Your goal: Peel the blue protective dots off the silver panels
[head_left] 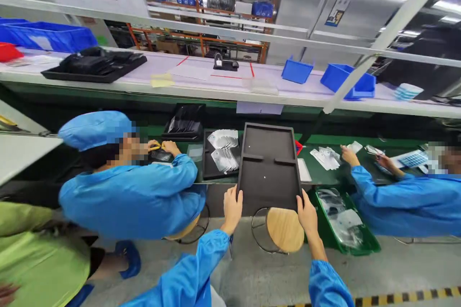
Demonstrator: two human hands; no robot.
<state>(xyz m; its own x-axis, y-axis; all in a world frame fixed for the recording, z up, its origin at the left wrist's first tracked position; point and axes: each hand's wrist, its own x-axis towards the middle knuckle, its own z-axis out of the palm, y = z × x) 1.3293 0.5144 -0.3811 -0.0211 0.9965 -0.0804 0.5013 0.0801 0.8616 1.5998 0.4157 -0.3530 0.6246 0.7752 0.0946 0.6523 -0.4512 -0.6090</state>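
A black rectangular tray with low dividers is held out in front of me, its far end over the green workbench. My left hand grips its near left corner, thumb on the rim. On the near right corner, my right hand is closed in the same way. The tray is bare apart from a few tiny white specks. Just left of it, another black tray on the bench carries two fanned rows of silvery flat packets. A white flat piece lies right of the held tray.
Co-workers in blue smocks sit at left and right. Below the tray is a round wooden stool. A green bin of clear plastic bags stands right. The shelf above bears blue bins and a loaded black tray.
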